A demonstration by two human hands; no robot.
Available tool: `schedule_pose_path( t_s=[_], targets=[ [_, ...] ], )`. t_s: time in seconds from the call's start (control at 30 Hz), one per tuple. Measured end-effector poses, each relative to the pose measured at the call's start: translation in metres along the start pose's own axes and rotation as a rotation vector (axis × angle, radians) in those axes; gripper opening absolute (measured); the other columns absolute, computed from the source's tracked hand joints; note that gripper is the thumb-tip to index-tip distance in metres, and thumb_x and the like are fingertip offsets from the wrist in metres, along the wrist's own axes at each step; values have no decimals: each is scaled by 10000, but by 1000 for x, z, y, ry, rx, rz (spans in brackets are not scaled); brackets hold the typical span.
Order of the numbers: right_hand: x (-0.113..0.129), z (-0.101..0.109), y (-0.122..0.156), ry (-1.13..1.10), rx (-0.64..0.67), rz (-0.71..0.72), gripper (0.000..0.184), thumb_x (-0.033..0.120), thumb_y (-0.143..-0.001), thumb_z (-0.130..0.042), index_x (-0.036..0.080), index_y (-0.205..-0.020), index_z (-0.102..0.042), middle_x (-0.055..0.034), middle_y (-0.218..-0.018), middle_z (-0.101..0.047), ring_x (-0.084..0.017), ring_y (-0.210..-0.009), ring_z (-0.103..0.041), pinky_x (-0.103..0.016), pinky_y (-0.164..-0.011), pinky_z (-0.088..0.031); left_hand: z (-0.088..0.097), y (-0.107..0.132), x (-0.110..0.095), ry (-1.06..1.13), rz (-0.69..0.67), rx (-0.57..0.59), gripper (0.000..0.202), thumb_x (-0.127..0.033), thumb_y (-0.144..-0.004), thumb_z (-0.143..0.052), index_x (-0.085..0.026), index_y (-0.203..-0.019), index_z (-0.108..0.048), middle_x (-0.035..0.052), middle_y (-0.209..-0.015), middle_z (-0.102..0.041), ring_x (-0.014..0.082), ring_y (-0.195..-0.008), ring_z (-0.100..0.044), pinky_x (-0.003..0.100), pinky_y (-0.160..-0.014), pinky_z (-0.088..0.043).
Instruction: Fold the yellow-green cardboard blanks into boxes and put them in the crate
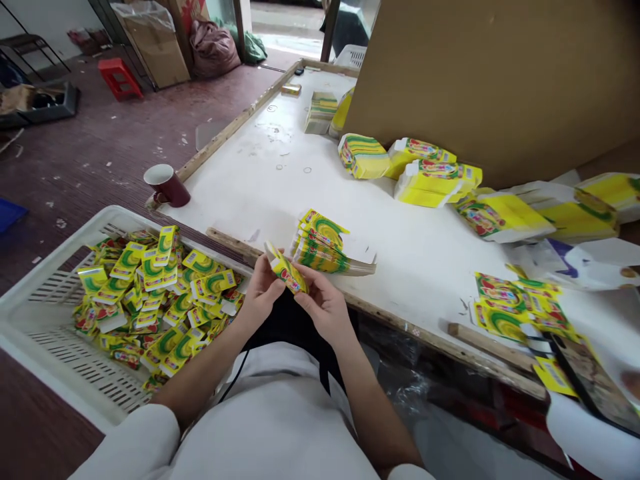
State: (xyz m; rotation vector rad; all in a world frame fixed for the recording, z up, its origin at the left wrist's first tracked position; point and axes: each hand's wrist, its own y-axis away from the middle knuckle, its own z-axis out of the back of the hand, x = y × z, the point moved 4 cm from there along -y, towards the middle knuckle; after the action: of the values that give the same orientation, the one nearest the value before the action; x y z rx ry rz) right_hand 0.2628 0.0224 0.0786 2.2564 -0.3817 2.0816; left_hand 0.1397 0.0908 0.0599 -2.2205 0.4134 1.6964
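Between my two hands is one small yellow and green printed carton, tilted, with a pale flap standing up at its left end. My left hand grips the left side with thumb and fingers. On the other side my right hand pinches the right end. Just beyond them, on the white table, lies a fanned stack of flat cartons. To my left a white plastic basket holds a heap of folded yellow cartons.
A maroon mug stands at the table's left corner. Bundles of flat cartons line the large cardboard sheet. Wooden strips edge the table. At right lie loose cartons and a wooden stick. A red stool is on the floor.
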Motion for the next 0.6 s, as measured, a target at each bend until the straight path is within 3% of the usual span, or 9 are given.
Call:
schedule_pose_path(
  t_s=[0.17, 0.27, 0.33, 0.47, 0.6],
  targets=[
    [4, -10, 4, -117, 53, -19, 517, 519, -868, -640, 259, -1313, -595, -74, -1215, -709, -221, -1080, -678, -368, -934, -553, -1, 0, 3, 39, -3, -137, 513, -596, -761, -718, -229, -1114, -656, 47, -1002, -687, 165, -867, -636, 272, -802, -523],
    [1, -14, 5, -9, -53, 51, 443, 443, -917, -592, 251, -1317, -588, -84, -1273, -677, -222, -1141, -648, -367, -985, -517, -3, 1, -1, 28, -32, -220, 382, -542, -802, -704, -216, -1001, -697, 23, -932, -711, 150, -823, -633, 253, -775, -516],
    [-2, -11, 6, 122, -153, 82, 345, 390, -936, -561, 233, -1232, -644, -77, -1163, -714, -216, -1046, -672, -354, -934, -531, -3, 2, -5, 7, -53, -243, 306, -480, -802, -729, -206, -938, -719, 8, -872, -721, 141, -775, -630, 244, -743, -515],
    [-6, -1, 4, 189, -229, 50, 231, 376, -919, -569, 208, -987, -712, -28, -843, -736, -191, -775, -676, -317, -747, -561, -1, 6, -9, 12, -46, -180, 341, -477, -761, -768, -191, -945, -741, 24, -862, -746, 160, -760, -659, 265, -737, -536],
    [0, 5, 4, 89, -281, 13, 223, 379, -896, -601, 217, -1008, -703, -22, -888, -753, -198, -823, -692, -324, -753, -577, 3, 10, 0, 13, 24, -118, 430, -555, -800, -696, -180, -1005, -747, 61, -911, -761, 211, -828, -695, 324, -780, -558]
  ],
)
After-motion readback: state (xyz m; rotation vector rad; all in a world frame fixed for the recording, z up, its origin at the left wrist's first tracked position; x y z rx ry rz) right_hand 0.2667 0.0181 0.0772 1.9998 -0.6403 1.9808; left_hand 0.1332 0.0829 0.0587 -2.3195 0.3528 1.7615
